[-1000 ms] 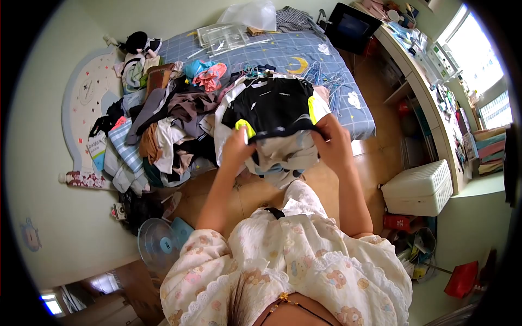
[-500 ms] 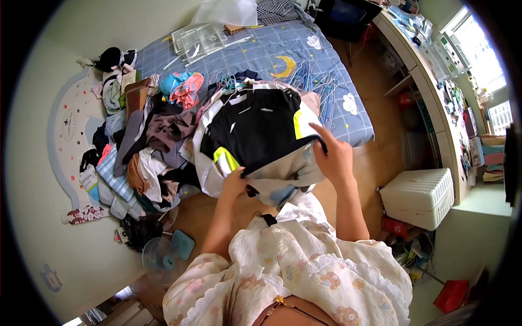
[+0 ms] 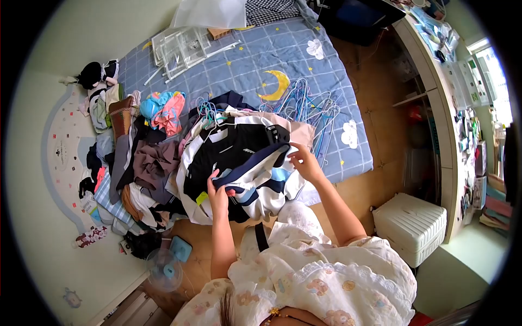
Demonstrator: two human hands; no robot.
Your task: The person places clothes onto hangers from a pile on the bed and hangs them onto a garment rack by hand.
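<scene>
A black T-shirt [image 3: 239,139] with white and neon-yellow parts lies on top of layered clothes at the bed's near edge. Over its lower part is a folded-up garment with a navy hem and white, light-blue and black areas [image 3: 260,173]. My left hand [image 3: 219,200] is closed on the left end of that navy hem, thumb on top. At the hem's other end, my right hand [image 3: 305,164] pinches the edge with its fingertips. Beneath the black T-shirt, pale garments show around its sides, with hangers [image 3: 209,110] poking out near the collars.
A heap of mixed clothes [image 3: 155,163] fills the bed's left side. Loose wire hangers [image 3: 304,106] lie on the blue checked bedspread [image 3: 244,68], near clear plastic frames [image 3: 187,51]. A white suitcase [image 3: 410,225] stands on the floor at right; a fan [image 3: 165,270] is lower left.
Both hands have let go of the black T-shirt's hem and now grip the navy hem, with more of that garment turned up over the T-shirt. The camera view has shifted.
</scene>
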